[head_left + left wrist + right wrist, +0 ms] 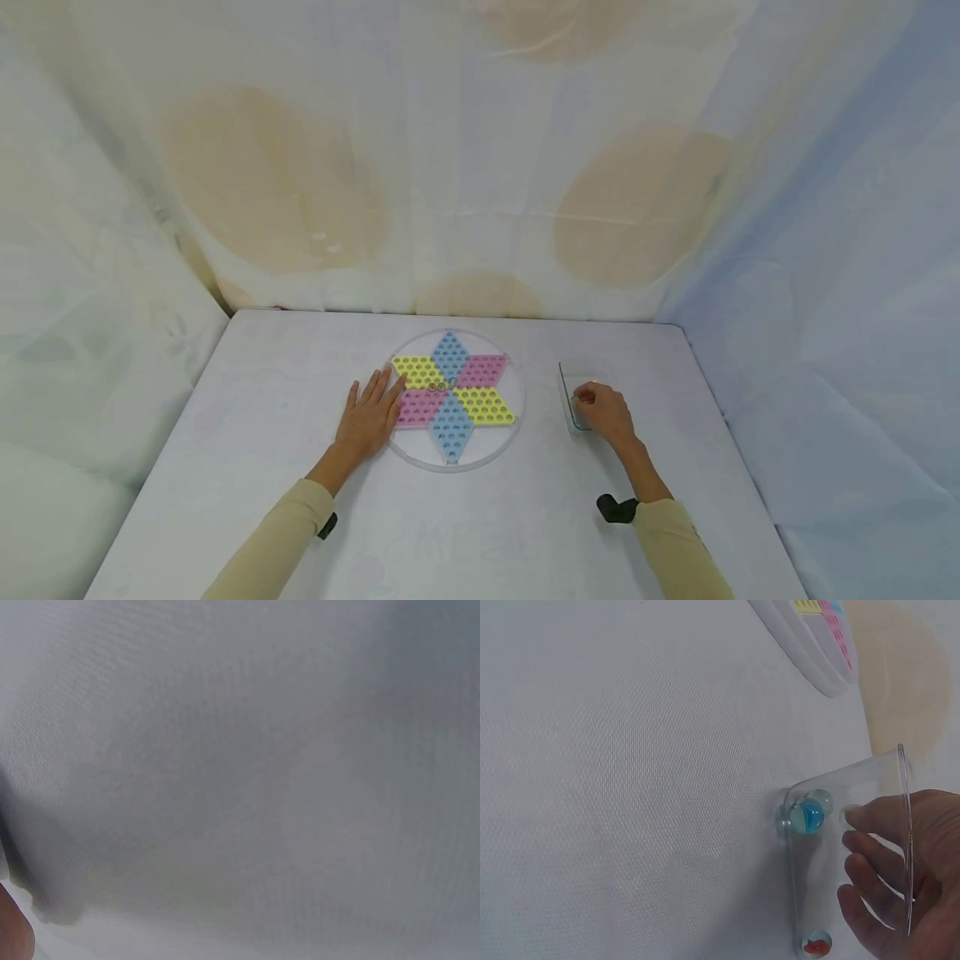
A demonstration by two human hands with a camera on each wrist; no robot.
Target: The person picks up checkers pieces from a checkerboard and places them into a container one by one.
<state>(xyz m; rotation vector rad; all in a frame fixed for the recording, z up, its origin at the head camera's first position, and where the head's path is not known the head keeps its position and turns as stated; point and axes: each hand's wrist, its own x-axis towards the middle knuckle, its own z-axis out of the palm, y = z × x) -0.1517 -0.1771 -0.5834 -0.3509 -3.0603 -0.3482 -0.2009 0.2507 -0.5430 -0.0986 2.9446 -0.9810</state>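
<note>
My left hand (pixel 367 421) lies with fingers spread over the left edge of a round Chinese checkers board (pixel 483 457). A few marbles (pixel 441 386) sit near the middle of its star of blue, pink and yellow points. To the right, my right hand (pixel 606 410) reaches into a clear plastic box (pixel 567 408). In the right wrist view the thumb and forefinger pinch a clear marble (pixel 848 817) inside the box, other fingers loosely bent. A blue-and-white marble (pixel 807 817) and an orange-red one (pixel 817 944) lie at the box bottom.
A white table (pixel 465 533) carries the board and box, which stand apart. Pale curtains (pixel 465 167) with tan spots enclose the back and sides. A dark wrist camera (pixel 617 508) sits by the right sleeve. The left wrist view shows mostly blurred white surface.
</note>
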